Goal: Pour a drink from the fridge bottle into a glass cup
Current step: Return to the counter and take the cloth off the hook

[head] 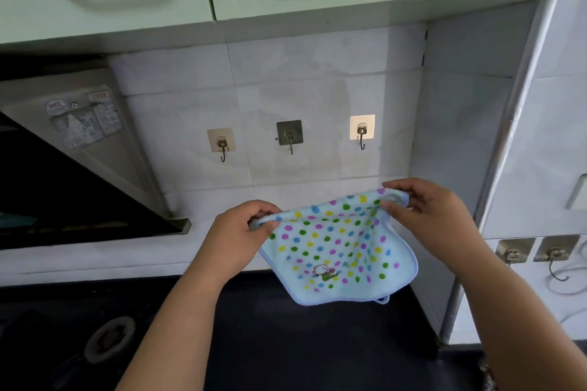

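head view: dotted cloth held up before a tiled wall
its top edge runs left to right, left hand and right hand each pinching an upper corner; hooks lie above, nearest the right hand; loop dangles at the bottom; bottle and glass cup not in view.

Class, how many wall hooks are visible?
5: left hook, middle hook and right hook on the back wall; fourth hook and fifth hook low on the side wall. Others may be hidden.
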Tool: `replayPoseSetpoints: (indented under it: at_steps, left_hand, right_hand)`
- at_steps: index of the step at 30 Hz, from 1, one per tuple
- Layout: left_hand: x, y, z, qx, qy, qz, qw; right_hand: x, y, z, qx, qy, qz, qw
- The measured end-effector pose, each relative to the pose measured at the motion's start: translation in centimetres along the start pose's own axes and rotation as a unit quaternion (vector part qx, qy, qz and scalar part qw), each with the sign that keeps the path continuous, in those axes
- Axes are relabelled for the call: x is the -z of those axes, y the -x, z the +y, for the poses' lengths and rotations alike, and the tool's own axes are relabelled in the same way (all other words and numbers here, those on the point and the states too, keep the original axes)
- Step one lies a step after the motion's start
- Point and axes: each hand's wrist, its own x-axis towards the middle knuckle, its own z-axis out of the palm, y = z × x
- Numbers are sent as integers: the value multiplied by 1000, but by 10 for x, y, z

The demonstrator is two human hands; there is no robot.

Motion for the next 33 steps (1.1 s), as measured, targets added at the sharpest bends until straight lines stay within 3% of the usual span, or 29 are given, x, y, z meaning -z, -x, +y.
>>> replayPoseSetpoints:
  at_steps: [4, 10, 19, 23, 26, 31, 33]
  left_hand:
    - [2, -1, -2, 3, -24, -29, 999]
    - [4, -8, -7, 1, -23, -17, 1000]
    - [5, -16, -12, 15, -73, -52, 996]
    - [0, -17, -8, 34, 38, 17, 999]
    - [-8, -16, -3, 53, 101, 19, 993]
    - [-18, -17, -3, 76, 201, 6, 977]
    - [-18, -19, -3, 85, 225, -6, 971]
  right_hand:
    - [2, -1, 2, 34, 91, -2, 995]
    - [2, 1, 5, 13, 90, -13, 996]
    - [3, -3, 7, 22, 128, 46, 990]
    - [2, -3, 5, -23, 38, 33, 998]
    - [-2, -6, 3, -83, -34, 13, 996]
    - [-13, -13, 8, -133, 60, -8, 989]
    - [-16, -14, 9, -163, 50, -16, 985]
